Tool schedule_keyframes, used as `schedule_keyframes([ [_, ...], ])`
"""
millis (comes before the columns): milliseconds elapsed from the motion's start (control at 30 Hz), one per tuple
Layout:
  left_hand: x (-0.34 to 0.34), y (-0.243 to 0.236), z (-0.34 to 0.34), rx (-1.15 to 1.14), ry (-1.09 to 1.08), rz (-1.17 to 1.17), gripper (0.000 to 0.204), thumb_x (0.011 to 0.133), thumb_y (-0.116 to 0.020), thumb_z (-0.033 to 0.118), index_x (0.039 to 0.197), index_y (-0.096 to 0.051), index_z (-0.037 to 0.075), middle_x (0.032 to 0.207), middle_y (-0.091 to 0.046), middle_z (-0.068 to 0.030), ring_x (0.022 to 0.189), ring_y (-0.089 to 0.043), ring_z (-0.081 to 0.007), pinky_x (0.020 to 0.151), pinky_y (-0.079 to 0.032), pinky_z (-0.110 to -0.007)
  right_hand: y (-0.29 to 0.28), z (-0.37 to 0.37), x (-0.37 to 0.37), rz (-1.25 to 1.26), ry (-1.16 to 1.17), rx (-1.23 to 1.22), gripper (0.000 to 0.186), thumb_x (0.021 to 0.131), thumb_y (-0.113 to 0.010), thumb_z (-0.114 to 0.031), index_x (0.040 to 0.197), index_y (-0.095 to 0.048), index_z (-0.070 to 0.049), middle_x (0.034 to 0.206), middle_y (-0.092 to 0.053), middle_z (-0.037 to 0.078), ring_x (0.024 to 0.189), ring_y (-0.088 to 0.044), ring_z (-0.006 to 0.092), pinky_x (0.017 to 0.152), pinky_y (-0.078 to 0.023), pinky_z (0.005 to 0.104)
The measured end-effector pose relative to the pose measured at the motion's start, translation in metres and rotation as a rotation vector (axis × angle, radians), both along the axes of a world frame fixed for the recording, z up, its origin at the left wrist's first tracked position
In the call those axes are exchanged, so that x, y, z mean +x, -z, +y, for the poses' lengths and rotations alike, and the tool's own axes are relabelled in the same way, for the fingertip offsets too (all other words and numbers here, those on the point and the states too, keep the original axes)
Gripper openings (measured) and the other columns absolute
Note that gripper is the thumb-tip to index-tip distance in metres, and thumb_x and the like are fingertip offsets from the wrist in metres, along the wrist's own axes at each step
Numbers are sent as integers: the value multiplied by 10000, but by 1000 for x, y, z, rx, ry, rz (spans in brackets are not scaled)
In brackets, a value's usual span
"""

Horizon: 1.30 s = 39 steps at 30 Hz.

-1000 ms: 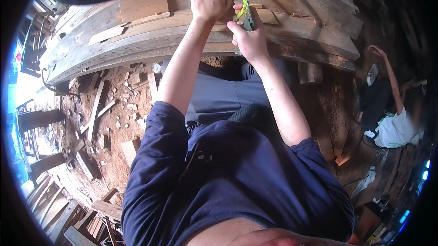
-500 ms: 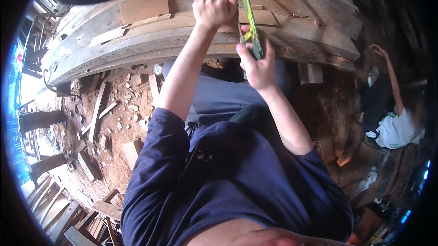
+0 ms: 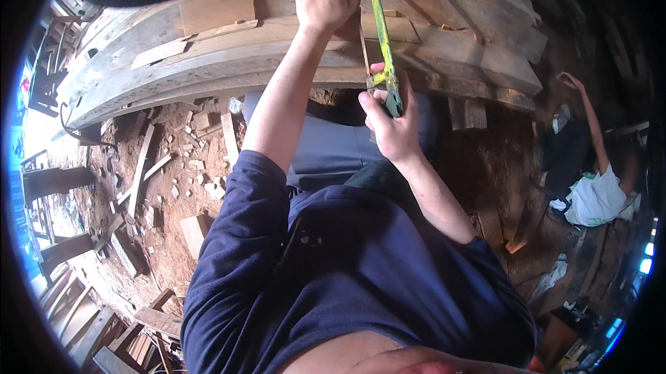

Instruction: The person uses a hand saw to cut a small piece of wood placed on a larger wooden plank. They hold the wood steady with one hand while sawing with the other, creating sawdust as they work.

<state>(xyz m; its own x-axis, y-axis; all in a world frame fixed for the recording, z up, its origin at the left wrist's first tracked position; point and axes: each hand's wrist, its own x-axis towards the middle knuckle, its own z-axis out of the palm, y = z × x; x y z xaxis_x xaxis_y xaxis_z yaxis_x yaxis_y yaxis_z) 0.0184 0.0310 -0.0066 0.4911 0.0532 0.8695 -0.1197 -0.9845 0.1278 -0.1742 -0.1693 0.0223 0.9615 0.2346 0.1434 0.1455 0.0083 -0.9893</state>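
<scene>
My right hand is wrapped round the dark handle of a hacksaw with a worn yellow-green frame. The frame points away from me, and its thin brownish blade runs along the left side. Beside the blade, my left hand is closed over a small brown wood block, mostly hidden under the fingers. Both are over the near part of a bench of wide grey planks. Where the blade meets the wood is hidden by my left hand.
A thin board and a pale wood strip lie on the planks at left. Offcuts and long sticks litter the dirt floor. At far right sits another person in a white shirt, one arm raised.
My right hand has drawn the hacksaw back toward my body, so more blade shows below my left hand. The left hand stays closed in nearly the same place.
</scene>
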Motion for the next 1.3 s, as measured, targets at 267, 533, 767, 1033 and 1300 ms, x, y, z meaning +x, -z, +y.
schedule_keyframes([
  [267,-22,-3,-3,38,79,-159,475,961,-652,295,500,-633,185,509,-642,-32,498,-689,-233,506,-538,-384,-3,17,53,-28,-22,121,372,1006,-729,-69,1358,-610,-50,811,-583,-52,651,-525,35,603,-445,247],
  [533,-1,0,7,32,-69,66,522,965,-613,334,478,-642,148,481,-626,-73,473,-675,-280,516,-540,-439,-1,26,37,-21,9,-13,432,962,-765,-98,1351,-582,-60,798,-547,-58,721,-539,58,697,-471,283],
  [767,0,1,6,33,-46,-24,513,951,-620,334,473,-640,150,472,-617,-85,470,-672,-280,507,-516,-422,-19,-21,-28,161,-73,130,424,1023,-713,-64,1422,-568,-68,701,-542,-79,613,-513,22,585,-397,220],
  [1033,-20,-6,2,22,53,-105,454,932,-655,292,493,-629,179,496,-637,-41,486,-677,-229,504,-517,-387,-12,25,68,-31,-15,44,329,990,-745,-79,1301,-638,-75,810,-596,-54,608,-523,42,562,-429,246],
  [1300,-12,-2,-5,-35,128,-193,423,889,-662,263,478,-606,178,492,-618,-18,489,-664,-240,505,-513,-391,-1,28,52,-69,19,49,438,956,-764,-48,1354,-582,-55,811,-545,-53,738,-540,47,721,-481,256],
])
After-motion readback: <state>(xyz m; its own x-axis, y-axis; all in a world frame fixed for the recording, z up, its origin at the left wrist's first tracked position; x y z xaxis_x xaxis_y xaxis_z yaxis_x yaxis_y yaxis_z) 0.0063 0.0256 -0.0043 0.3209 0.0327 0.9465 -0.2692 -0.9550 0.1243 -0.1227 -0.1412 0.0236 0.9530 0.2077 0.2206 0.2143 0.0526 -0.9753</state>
